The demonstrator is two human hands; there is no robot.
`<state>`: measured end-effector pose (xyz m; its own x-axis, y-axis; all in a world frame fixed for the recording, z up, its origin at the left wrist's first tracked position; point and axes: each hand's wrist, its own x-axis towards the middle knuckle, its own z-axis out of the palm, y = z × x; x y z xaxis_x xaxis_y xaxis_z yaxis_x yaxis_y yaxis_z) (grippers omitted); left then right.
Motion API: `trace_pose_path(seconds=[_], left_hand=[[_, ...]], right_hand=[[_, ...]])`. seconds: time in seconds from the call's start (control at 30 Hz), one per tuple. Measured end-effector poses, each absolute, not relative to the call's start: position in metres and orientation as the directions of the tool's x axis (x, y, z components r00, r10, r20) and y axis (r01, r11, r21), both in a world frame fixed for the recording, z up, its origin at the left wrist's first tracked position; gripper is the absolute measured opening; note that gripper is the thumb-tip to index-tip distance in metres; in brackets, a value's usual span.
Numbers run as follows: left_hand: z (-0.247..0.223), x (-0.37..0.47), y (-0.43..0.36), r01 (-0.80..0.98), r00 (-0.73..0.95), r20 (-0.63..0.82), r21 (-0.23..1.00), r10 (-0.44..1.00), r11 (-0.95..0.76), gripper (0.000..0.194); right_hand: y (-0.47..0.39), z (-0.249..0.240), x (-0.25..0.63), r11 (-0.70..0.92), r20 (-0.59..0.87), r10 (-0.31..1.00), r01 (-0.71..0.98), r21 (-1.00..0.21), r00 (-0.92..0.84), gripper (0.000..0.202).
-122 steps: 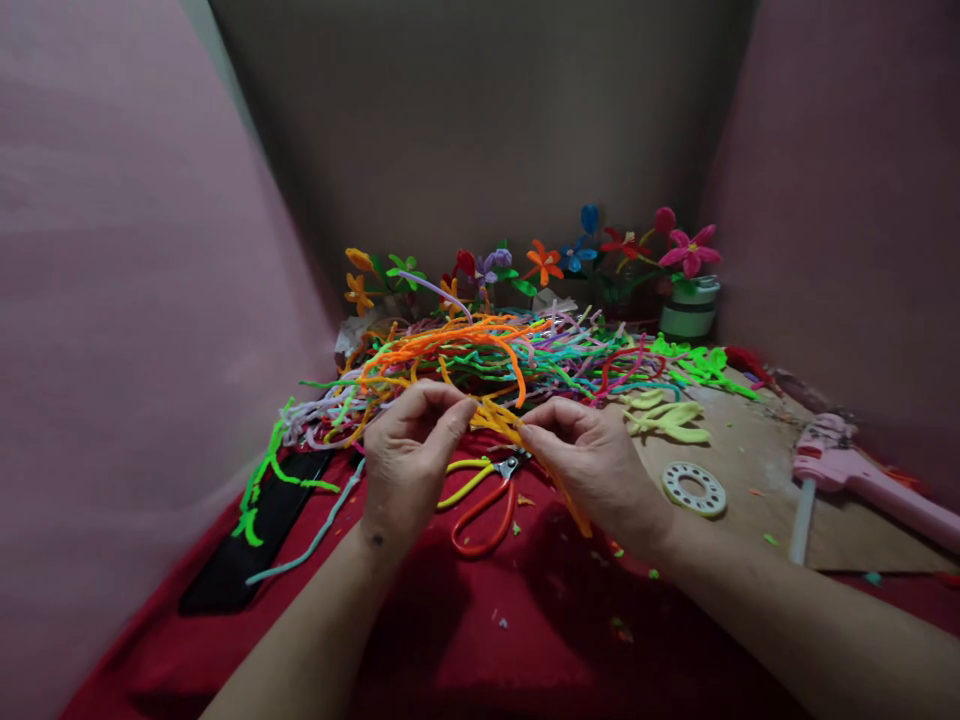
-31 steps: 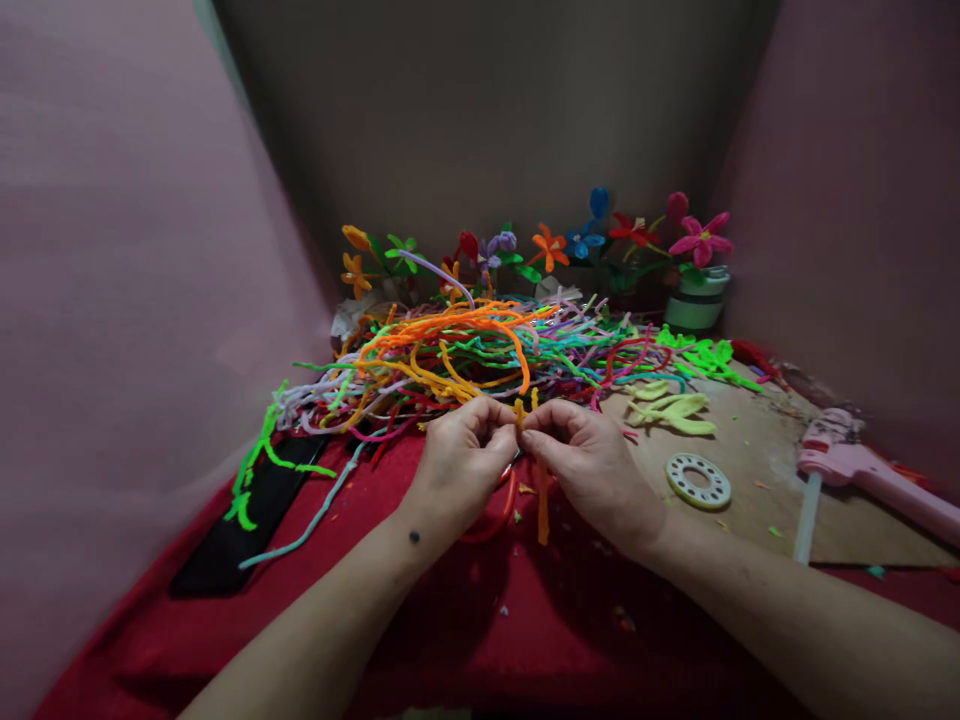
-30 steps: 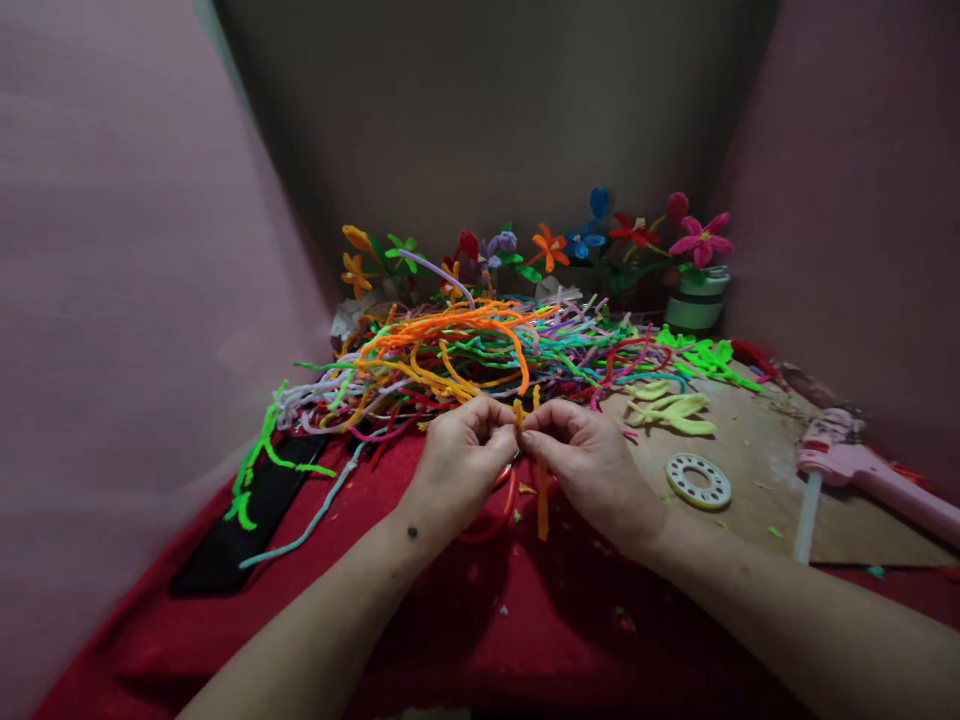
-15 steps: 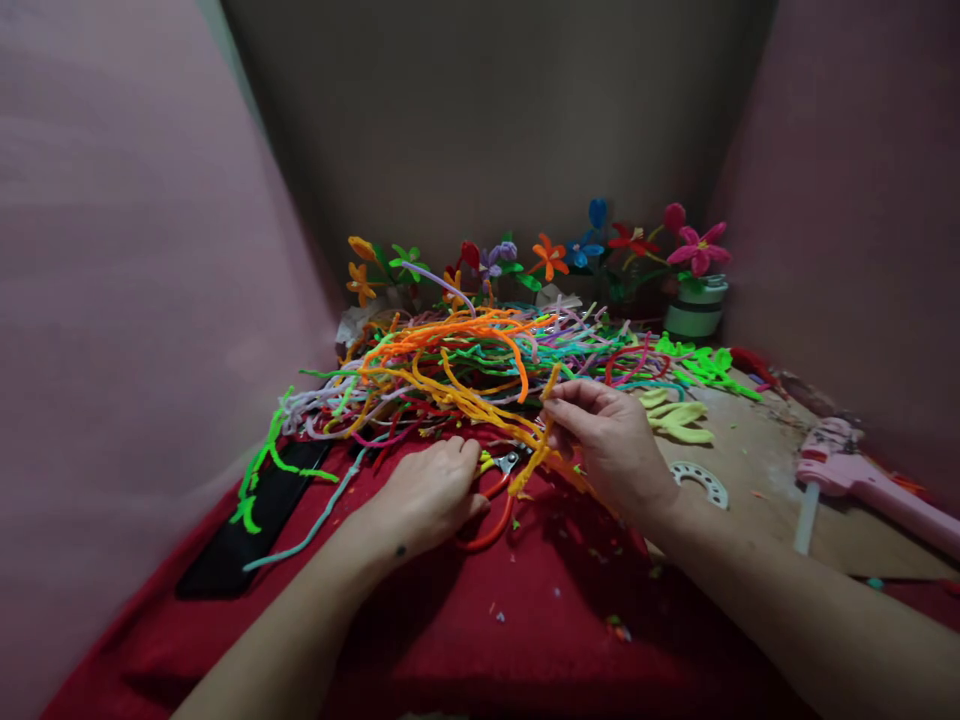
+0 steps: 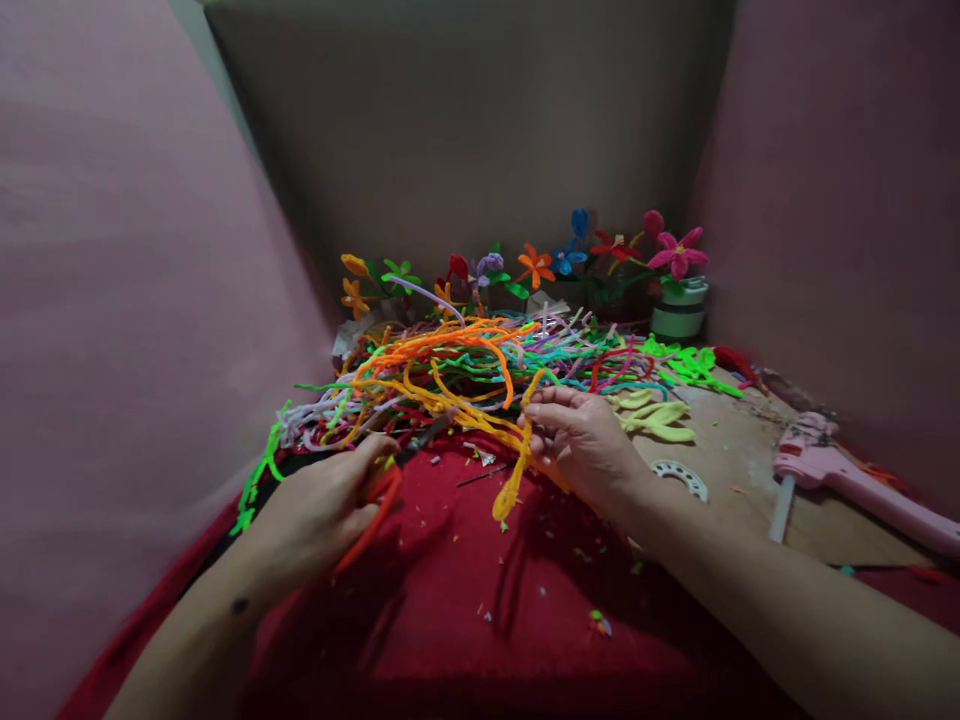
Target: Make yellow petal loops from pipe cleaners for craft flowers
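My left hand [image 5: 337, 500] is closed on the orange-red handles of a pair of scissors [image 5: 386, 495], lifted over the red cloth, with the dark blades pointing up and right toward the pile. My right hand [image 5: 581, 435] pinches a yellow-orange fuzzy stem [image 5: 512, 485], whose lower end is looped and hangs above the cloth. Between and beyond my hands lies a large tangle of coloured fuzzy stems [image 5: 450, 345], orange and yellow ones on top.
Fuzzy flowers [image 5: 536, 265] and a pale green jar [image 5: 679, 312] stand behind the pile. On the right, cardboard [image 5: 739, 500] bears a pink glue gun [image 5: 817, 462], a white ring piece [image 5: 679, 478] and pale yellow shapes [image 5: 658, 418]. Small scraps dot the red cloth [image 5: 450, 620].
My left hand has taken the scissors up from the cloth and moved left toward me with them. My right hand still holds the yellow-orange stem. The view has shifted slightly.
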<state>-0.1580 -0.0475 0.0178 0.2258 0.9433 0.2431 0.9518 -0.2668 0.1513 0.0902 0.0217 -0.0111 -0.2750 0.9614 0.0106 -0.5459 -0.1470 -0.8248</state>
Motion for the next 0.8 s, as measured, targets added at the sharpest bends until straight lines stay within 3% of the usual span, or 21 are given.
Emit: trace_pose_path(seconds=[0.13,0.23,0.33,0.8], left_hand=[[0.02,-0.133,-0.049,0.91,0.372,0.271,0.085,0.888,-0.407,0.033],[0.019,-0.111,-0.047,0.921,0.388,0.271,-0.084,0.881,-0.38,0.036],[0.019,-0.102,-0.044,0.928,0.365,0.242,-0.174,0.899,-0.329,0.041],[0.007,-0.11,-0.039,0.901,0.435,0.257,-0.121,0.863,-0.418,0.043]], right_hand=[[0.022,-0.014,0.09,-0.243,-0.021,0.926,-0.554,-0.797,-0.376,0.016],[0.021,-0.013,0.09,-0.295,-0.044,0.901,-0.535,-0.792,-0.431,0.017],[0.018,-0.011,0.09,-0.314,-0.045,0.887,-0.53,-0.787,-0.459,0.015],[0.018,-0.007,0.089,-0.305,-0.082,0.895,-0.468,-0.83,-0.438,0.009]])
